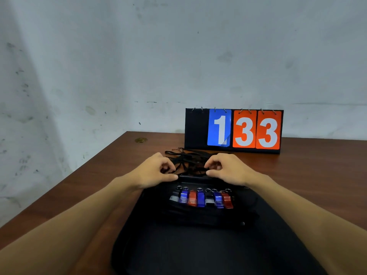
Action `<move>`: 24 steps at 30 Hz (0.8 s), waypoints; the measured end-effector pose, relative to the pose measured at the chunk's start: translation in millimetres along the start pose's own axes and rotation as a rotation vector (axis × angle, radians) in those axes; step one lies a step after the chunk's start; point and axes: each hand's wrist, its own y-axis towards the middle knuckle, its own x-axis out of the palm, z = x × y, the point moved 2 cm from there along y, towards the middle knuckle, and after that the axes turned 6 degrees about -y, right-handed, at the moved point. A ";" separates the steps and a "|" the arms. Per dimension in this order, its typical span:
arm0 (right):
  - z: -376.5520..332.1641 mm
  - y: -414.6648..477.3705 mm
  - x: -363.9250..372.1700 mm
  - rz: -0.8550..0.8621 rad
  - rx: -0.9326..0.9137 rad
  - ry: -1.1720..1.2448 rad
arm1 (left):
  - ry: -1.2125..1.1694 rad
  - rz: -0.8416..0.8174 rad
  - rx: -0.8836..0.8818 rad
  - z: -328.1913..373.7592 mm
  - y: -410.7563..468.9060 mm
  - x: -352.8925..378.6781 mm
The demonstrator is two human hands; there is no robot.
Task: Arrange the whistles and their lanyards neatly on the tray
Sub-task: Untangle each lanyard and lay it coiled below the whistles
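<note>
seven whistles [200, 198] are being carried side by side in one row by the black tray [178, 245], near its far edge. the tangled black lanyards [190, 157] are being pinched just behind this edge, on the table [99, 175], by the curled fingers of the left hand [156, 169] and the right hand [226, 168].

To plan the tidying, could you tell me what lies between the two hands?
In the head view, tangled black cord lanyards lie between the left hand and right hand.
</note>
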 end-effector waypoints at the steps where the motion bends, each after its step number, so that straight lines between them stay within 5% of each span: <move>1: 1.9 4.7 1.7 -0.020 -0.004 -0.016 | 0.046 -0.016 0.004 -3.9 3.7 3.1; 10: 10.2 11.5 -0.5 -0.086 0.041 0.046 | -0.152 0.286 -0.167 -18.5 26.4 0.9; 15: 11.0 3.5 -15.6 0.110 0.140 0.321 | -0.388 0.548 -0.412 -21.9 28.3 -6.8; 21: 3.6 -5.9 -45.5 0.441 0.170 0.547 | -0.171 0.381 -0.462 -4.2 27.3 -9.0; 24: -9.7 -10.2 -64.7 0.514 0.119 0.608 | -0.106 0.290 -0.334 23.9 26.1 -8.2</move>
